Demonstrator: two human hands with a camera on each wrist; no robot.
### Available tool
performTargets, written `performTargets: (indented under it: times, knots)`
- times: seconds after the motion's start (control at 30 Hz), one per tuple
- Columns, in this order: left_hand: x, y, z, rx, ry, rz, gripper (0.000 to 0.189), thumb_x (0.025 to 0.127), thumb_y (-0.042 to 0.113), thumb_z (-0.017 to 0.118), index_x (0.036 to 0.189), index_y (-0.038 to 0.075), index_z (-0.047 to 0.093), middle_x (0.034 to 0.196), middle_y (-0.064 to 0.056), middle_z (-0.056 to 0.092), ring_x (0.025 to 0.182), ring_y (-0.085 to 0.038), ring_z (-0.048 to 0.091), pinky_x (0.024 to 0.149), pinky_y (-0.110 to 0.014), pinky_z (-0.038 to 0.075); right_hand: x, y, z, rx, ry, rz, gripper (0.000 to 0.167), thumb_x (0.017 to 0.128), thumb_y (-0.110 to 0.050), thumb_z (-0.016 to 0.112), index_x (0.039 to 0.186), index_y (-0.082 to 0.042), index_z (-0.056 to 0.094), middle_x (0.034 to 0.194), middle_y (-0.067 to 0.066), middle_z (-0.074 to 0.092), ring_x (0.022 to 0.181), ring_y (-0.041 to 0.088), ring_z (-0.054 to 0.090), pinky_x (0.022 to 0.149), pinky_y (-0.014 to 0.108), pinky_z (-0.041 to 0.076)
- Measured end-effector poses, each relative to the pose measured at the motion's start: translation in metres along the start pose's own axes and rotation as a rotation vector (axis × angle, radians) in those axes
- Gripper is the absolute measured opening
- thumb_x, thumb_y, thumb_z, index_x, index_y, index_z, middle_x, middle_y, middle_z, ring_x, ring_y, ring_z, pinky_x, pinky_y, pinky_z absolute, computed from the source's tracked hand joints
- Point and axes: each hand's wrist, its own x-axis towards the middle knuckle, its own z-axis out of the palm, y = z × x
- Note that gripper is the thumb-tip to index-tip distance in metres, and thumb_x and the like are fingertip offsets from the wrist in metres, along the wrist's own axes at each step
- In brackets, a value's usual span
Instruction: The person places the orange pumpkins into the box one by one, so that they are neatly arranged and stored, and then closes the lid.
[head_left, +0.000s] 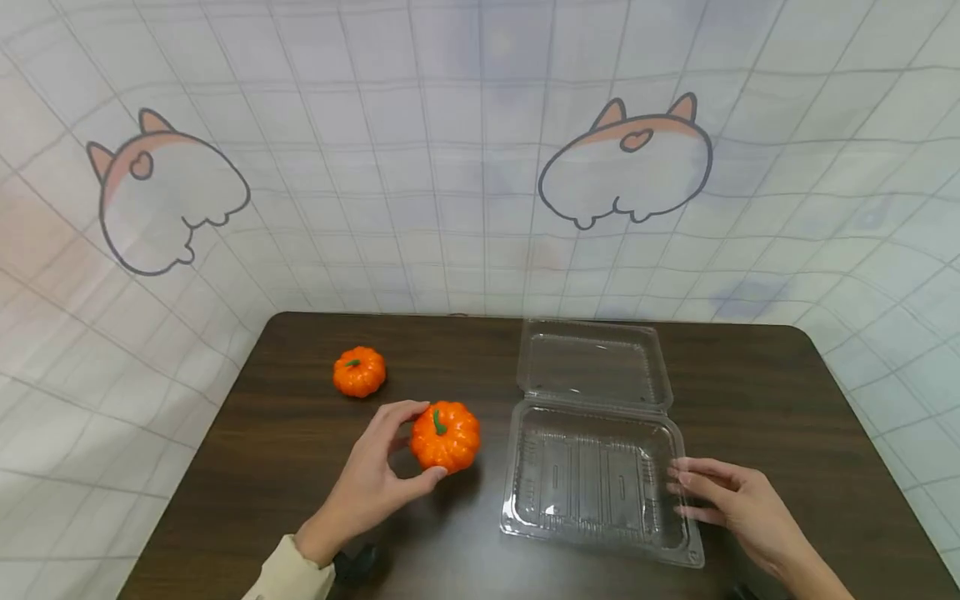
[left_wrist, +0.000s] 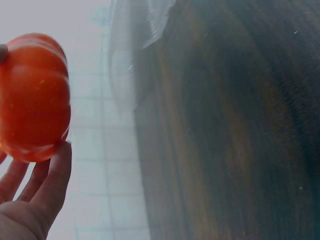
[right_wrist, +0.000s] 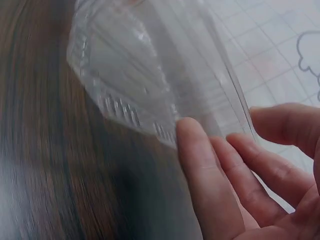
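Note:
An orange toy pumpkin [head_left: 447, 438] with a green stem is gripped between the thumb and fingers of my left hand [head_left: 371, 475], above the table. The left wrist view shows this pumpkin [left_wrist: 35, 97] with fingertips at its lower edge. A second, similar pumpkin [head_left: 359, 372] sits farther back on the left. To the right lies a clear plastic clamshell box [head_left: 600, 546], its lid [head_left: 596, 362] folded back. My right hand [head_left: 738, 508] holds the box by its right side; in the right wrist view the thumb and fingers lie on either side of the rim of the box [right_wrist: 120, 110].
Dark wood-grain table [head_left: 285, 450] with rounded far corners. A white grid-patterned curtain [head_left: 465, 167] with cartoon animal drawings hangs behind and at both sides. A small dark object [head_left: 355, 564] shows by the left wrist.

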Motion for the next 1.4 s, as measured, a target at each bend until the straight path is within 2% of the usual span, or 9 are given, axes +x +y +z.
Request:
performTargets:
  times: [0.1,0.2,0.27,0.4,0.57,0.7,0.93,1.17,1.4]
  knots:
    - [-0.01,0.021,-0.006,-0.148,0.051,-0.022,0.073,0.079,0.008,0.089,0.143,0.017,0.053,0.14,0.001,0.054,0.126,-0.008,0.058,0.097,-0.02,0.058,-0.02,-0.011,0.004,-0.005,-0.004,-0.011,0.043,0.107,-0.015,0.056,0.142,0.01,0.054,0.119,-0.016,0.076,0.108,0.006,0.075,0.087,0.032,0.065]
    - [-0.013,0.039,-0.018,-0.302,0.121,0.007,0.078,0.075,-0.009,0.085,0.144,0.007,0.051,0.141,-0.001,0.052,0.128,-0.006,0.056,0.101,-0.015,0.054,-0.022,-0.023,0.026,0.016,0.026,-0.029,0.039,0.106,-0.016,0.06,0.137,0.007,0.059,0.117,-0.013,0.078,0.106,0.01,0.076,0.084,0.034,0.066]
    - [-0.015,0.045,-0.024,-0.359,0.119,0.041,0.08,0.074,-0.015,0.082,0.145,0.002,0.049,0.142,-0.004,0.051,0.128,-0.008,0.056,0.103,-0.016,0.054,-0.02,-0.025,0.045,0.038,0.038,-0.024,0.04,0.104,-0.016,0.062,0.136,0.009,0.059,0.116,-0.009,0.079,0.105,0.012,0.077,0.083,0.035,0.066]
    - [-0.017,0.04,-0.027,-0.298,0.088,0.055,0.077,0.075,-0.011,0.084,0.144,0.005,0.052,0.139,-0.004,0.053,0.125,-0.005,0.057,0.101,-0.015,0.054,-0.018,-0.015,0.066,0.053,-0.013,0.024,0.048,0.104,-0.018,0.063,0.139,0.013,0.054,0.119,-0.005,0.078,0.105,0.012,0.076,0.085,0.035,0.065]
    - [-0.019,0.021,-0.015,-0.216,0.048,-0.016,0.073,0.077,0.002,0.088,0.141,0.014,0.056,0.139,-0.005,0.056,0.126,-0.001,0.056,0.099,-0.015,0.055,-0.011,-0.001,0.068,0.049,-0.04,0.041,0.049,0.105,-0.019,0.061,0.14,0.014,0.052,0.125,0.003,0.075,0.106,0.011,0.075,0.087,0.036,0.065]
    - [-0.015,0.014,-0.006,-0.17,0.015,-0.061,0.073,0.078,0.01,0.09,0.141,0.019,0.055,0.14,-0.001,0.056,0.128,-0.005,0.056,0.099,-0.021,0.057,-0.001,0.002,0.067,0.051,-0.044,0.029,0.05,0.105,-0.021,0.062,0.14,0.013,0.052,0.128,0.008,0.073,0.107,0.013,0.075,0.089,0.038,0.065]
    - [-0.001,0.017,0.013,-0.132,-0.062,-0.065,0.071,0.08,0.023,0.09,0.141,0.026,0.053,0.142,0.001,0.056,0.129,-0.022,0.058,0.099,-0.041,0.061,0.009,0.0,0.062,0.04,-0.027,0.021,0.051,0.104,-0.021,0.063,0.139,0.014,0.052,0.126,0.009,0.075,0.105,0.013,0.075,0.087,0.037,0.065]
    - [0.009,0.02,0.023,-0.126,-0.114,-0.042,0.072,0.08,0.028,0.089,0.141,0.029,0.052,0.141,0.004,0.055,0.128,-0.02,0.058,0.099,-0.038,0.06,0.016,-0.003,0.059,0.036,-0.036,0.009,0.052,0.103,-0.022,0.065,0.139,0.014,0.053,0.127,0.011,0.074,0.105,0.013,0.076,0.087,0.037,0.065]
    - [0.019,0.028,0.032,-0.128,-0.187,-0.035,0.072,0.08,0.025,0.088,0.142,0.027,0.052,0.141,0.005,0.054,0.129,-0.017,0.057,0.101,-0.036,0.059,0.018,-0.005,0.06,0.056,-0.027,0.011,0.051,0.102,-0.02,0.066,0.137,0.015,0.054,0.122,0.006,0.077,0.104,0.014,0.076,0.086,0.039,0.065]
